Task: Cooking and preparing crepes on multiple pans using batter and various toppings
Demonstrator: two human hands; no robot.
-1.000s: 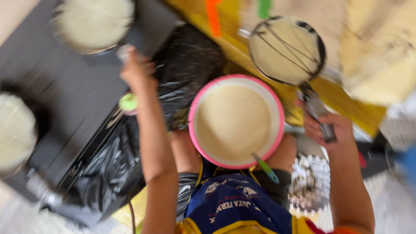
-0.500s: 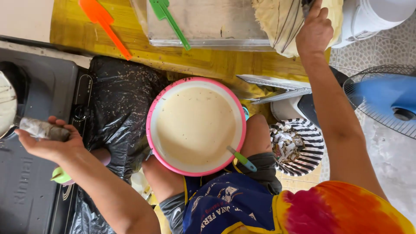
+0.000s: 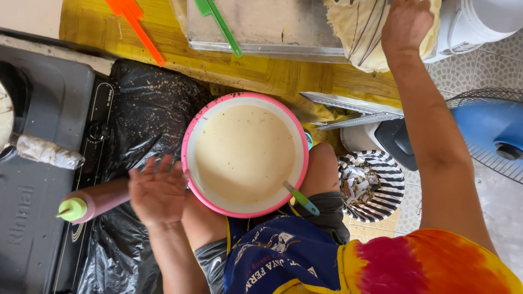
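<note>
1. View from above: a person is sitting w/ a pink-rimmed bowl (image 3: pixel 245 155) of pale batter resting on their lap, between the knees.
2. A ladle w/ a green and blue handle (image 3: pixel 300 199) is leaning inside the bowl at its lower right rim.
3. Left hand (image 3: pixel 158 188) is hovering just left of the bowl, fingers spread apart, gripping nothing; it is lying over a pink squeeze bottle (image 3: pixel 101 198) w/ a green nozzle cap (image 3: pixel 72 209). Can't tell if it's touching the bottle.
4. Right hand (image 3: pixel 406 24) is reaching up to top right, fingers curled down onto a pale batter-streaked cloth (image 3: pixel 359 32); grip itself isn't clear.
5. Bottle is lying across black plastic sheeting (image 3: pixel 147 114) & a dark stove (image 3: pixel 38 179) on the left.
6. Yellow wooden desk (image 3: pixel 261 73) is carrying an orange spatula (image 3: pixel 136 27), a green spatula (image 3: pixel 218 24) & a clear tray (image 3: pixel 272 27).
7. Striped bowl (image 3: pixel 373 185) w/ scraps is sitting right of the knee; blue fan (image 3: pixel 490 133) at the far right.
</note>
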